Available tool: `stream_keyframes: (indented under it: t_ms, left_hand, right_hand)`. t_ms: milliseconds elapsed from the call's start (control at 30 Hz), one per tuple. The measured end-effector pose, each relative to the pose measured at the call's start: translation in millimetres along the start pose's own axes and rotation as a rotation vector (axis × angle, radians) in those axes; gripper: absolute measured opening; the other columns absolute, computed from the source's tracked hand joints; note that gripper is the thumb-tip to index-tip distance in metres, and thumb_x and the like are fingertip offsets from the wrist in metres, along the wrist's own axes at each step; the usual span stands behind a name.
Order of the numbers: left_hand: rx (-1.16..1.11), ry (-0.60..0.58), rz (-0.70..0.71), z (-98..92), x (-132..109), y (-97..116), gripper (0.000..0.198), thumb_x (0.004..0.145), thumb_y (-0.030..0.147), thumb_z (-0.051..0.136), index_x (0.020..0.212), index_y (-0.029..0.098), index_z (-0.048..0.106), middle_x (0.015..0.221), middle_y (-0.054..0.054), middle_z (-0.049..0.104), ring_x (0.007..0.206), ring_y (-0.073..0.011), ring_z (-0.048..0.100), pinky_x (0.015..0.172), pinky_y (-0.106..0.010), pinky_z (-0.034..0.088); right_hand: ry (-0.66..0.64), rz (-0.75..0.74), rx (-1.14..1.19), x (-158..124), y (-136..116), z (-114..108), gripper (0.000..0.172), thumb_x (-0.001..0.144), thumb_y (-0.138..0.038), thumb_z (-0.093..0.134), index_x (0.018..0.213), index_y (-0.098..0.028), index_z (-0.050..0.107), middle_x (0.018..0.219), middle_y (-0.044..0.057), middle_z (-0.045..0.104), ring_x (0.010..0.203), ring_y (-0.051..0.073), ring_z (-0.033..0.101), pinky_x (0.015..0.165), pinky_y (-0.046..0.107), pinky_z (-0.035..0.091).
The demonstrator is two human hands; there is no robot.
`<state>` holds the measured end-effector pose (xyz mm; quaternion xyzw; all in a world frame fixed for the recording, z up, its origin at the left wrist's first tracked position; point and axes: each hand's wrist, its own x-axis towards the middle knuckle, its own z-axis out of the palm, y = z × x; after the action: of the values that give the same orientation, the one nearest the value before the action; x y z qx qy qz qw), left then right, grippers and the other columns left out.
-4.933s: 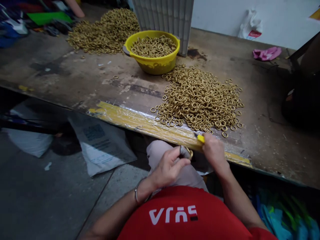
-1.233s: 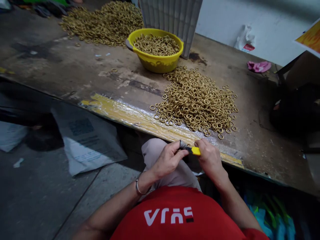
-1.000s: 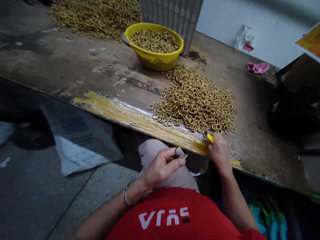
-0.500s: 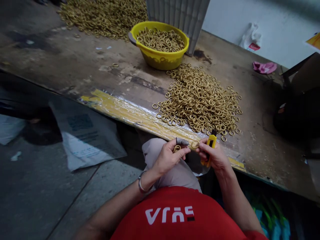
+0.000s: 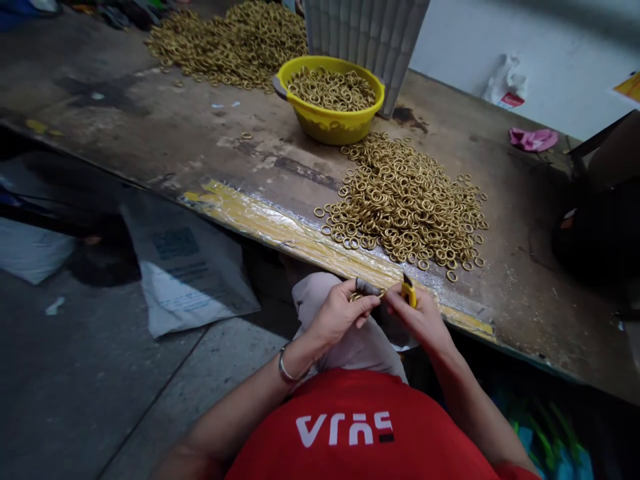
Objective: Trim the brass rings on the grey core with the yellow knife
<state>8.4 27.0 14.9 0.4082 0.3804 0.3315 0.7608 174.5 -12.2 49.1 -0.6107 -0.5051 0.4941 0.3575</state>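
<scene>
In the head view, my left hand (image 5: 341,312) is closed on brass-coloured rings (image 5: 356,297). A grey wrap (image 5: 367,287) covers its index finger. One ring (image 5: 382,293) sits at that finger's tip, pinched against the thumb. Close beside it, my right hand (image 5: 423,317) grips a yellow utility knife (image 5: 409,292), whose dark tip points up and away. Its fingertips meet near the pinched ring; whether they touch it is hidden. Both hands are over my lap, at the table's front edge. Just beyond them lies a pile of similar rings (image 5: 405,200).
A yellow basin (image 5: 330,127) full of rings stands behind the pile, against a grey ribbed panel (image 5: 365,47). Another ring heap (image 5: 230,47) lies far left. Yellow tape (image 5: 280,217) runs along the table edge. A white sack (image 5: 195,273) is below, and a pink cloth (image 5: 534,139) lies at right.
The ring seen between both hands' fingertips is now at my left fingertips. My right hand has turned and moved slightly left, tilting the knife. The view has shifted a little.
</scene>
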Motion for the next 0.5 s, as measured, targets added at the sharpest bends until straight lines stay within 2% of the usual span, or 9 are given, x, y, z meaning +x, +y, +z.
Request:
stream_keyframes:
  t_ms: [100,167,333,500]
  left_hand:
    - [-0.108,0.000,-0.010,3.2,-0.3,-2.3,0.034,0.073,0.042,0.076,0.077,0.014,0.057,0.058,0.004,0.053,0.043,-0.0051,0.042,0.037,-0.017,0.032]
    - [-0.136,-0.007,0.004,4.7,-0.7,-6.0,0.035,0.075,0.044,0.075,0.077,0.013,0.058,0.059,0.003,0.054,0.045,-0.0053,0.044,0.038,-0.017,0.034]
    - [-0.126,-0.023,0.035,7.5,-2.2,-14.4,0.036,0.080,0.047,0.071,0.081,0.014,0.058,0.061,0.003,0.056,0.044,-0.0053,0.047,0.041,-0.018,0.036]
    - [-0.020,-0.024,0.076,9.4,-5.1,-12.6,0.034,0.085,0.048,0.065,0.084,0.015,0.055,0.063,0.004,0.055,0.045,-0.0052,0.047,0.045,-0.019,0.037]
  right_hand:
    - [0.142,-0.222,-0.433,-9.1,7.1,-1.0,0.020,0.090,-0.031,0.051,0.077,-0.019,0.060,0.066,0.000,0.057,0.062,0.013,0.050,0.060,0.025,0.037]
    - [0.200,-0.297,-0.613,-12.6,13.9,-0.1,0.012,0.087,-0.020,0.050,0.084,-0.019,0.061,0.072,0.002,0.063,0.067,0.016,0.055,0.064,0.026,0.038]
    - [0.253,-0.319,-0.847,-13.4,23.4,4.5,0.019,0.080,-0.009,0.046,0.088,-0.019,0.061,0.076,0.005,0.067,0.069,0.018,0.060,0.063,0.027,0.037]
    - [0.275,-0.303,-0.969,-11.7,22.2,6.5,0.016,0.083,-0.009,0.048,0.086,-0.019,0.060,0.076,0.005,0.066,0.068,0.018,0.060,0.062,0.027,0.034]
